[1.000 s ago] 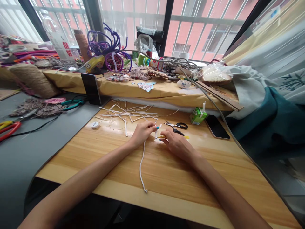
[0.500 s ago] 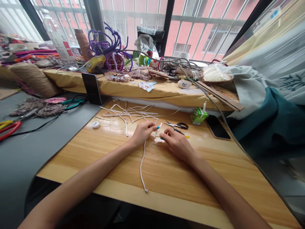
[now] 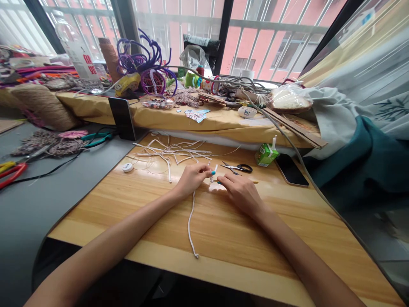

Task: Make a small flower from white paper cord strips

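My left hand (image 3: 194,178) is closed, pinching a small white knotted piece of cord (image 3: 211,179) between thumb and finger. From beneath that hand a white cord (image 3: 191,221) runs down the wooden table to a knotted end. My right hand (image 3: 240,191) is closed around a thin yellow crochet hook (image 3: 255,182), whose handle sticks out to the right. The hook's tip meets the white piece near my left fingertips, though the exact contact is too small to make out. Black-handled scissors (image 3: 244,168) lie just beyond my right hand.
Loose white cords (image 3: 169,149) lie at the back of the wooden table (image 3: 153,230), beside a round white tape measure (image 3: 128,167). On the right are a green drink carton (image 3: 266,154) and a phone (image 3: 291,169). A dark upright device (image 3: 121,118) stands left; a cluttered ledge (image 3: 204,123) runs behind.
My right hand has shifted slightly right with the crochet hook, which now lies flatter. My left fingertips and the white piece have moved a little to the right.
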Demonstrator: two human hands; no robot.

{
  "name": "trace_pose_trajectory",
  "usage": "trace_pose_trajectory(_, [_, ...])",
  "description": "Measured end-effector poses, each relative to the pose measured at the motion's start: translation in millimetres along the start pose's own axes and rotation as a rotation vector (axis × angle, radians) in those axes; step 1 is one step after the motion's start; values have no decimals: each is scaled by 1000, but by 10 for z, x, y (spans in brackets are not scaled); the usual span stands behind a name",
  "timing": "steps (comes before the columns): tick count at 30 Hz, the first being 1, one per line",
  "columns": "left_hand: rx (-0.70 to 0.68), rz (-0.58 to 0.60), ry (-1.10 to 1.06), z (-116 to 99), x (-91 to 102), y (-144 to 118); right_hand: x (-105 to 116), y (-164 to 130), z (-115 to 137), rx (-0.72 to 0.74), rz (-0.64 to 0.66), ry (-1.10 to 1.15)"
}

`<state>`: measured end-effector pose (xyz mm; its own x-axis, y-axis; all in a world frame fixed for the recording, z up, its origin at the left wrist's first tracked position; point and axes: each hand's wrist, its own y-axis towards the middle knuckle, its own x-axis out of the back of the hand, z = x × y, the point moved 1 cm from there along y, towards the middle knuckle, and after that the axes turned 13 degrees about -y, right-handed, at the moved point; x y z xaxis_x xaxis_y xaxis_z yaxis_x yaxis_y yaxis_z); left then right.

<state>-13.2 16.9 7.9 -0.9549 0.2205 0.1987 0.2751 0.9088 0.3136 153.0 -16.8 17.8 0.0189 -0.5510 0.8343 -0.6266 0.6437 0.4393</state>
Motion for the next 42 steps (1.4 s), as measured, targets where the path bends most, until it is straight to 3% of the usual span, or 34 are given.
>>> trace_pose_trajectory(12, [-23, 81, 12, -7, -1, 5, -50, -11, 39, 87, 79, 19])
trace_pose_trajectory(18, [38, 81, -5, 31, 8, 25, -15, 26, 82, -60, 49, -120])
trace_pose_trajectory(24, [50, 95, -26, 96, 20, 48, -38, -4, 34, 102, -65, -73])
trace_pose_trajectory(30, [37, 116, -8, 93, 19, 46, -53, 2, 16, 147, -50, 28])
trace_pose_trajectory(38, [-5, 127, 24, 112, 15, 48, -65, -3, 1, 82, -25, 123])
trace_pose_trajectory(42, [3, 110, 55, 101, 13, 43, -34, 13, 27, -31, 39, 118])
